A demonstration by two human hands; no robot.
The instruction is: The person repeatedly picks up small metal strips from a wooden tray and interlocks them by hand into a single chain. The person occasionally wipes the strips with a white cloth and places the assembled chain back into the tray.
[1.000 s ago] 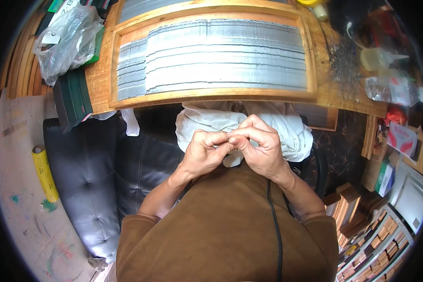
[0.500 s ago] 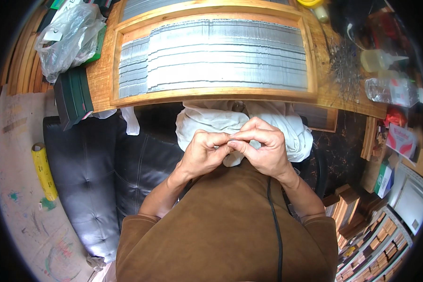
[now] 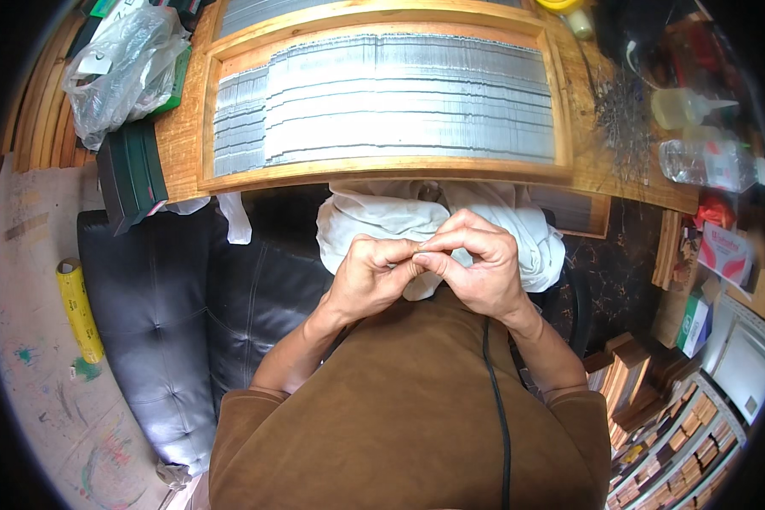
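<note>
My left hand (image 3: 367, 274) and my right hand (image 3: 478, 265) meet at the fingertips above my lap, in front of the table edge. Both are closed in a pinch, thumb against forefinger. Whatever lies between the fingertips is too small or too hidden to make out. White cloth (image 3: 382, 212) covers my knees just beneath and beyond the hands. Past it, on the table, a shallow wooden tray (image 3: 382, 170) holds tightly packed rows of thin grey metal strips (image 3: 408, 102).
Thin dark metal pieces (image 3: 625, 127) lie scattered right of the tray, near a squeeze bottle (image 3: 684, 109) and a clear plastic bottle (image 3: 710, 164). At the left are a plastic bag (image 3: 127, 72), a dark green box (image 3: 134, 174), a black sofa (image 3: 157, 331) and a yellow roll (image 3: 80, 310).
The right hand has shifted very slightly, its fingers still meeting the left hand's. Nothing else has visibly moved.
</note>
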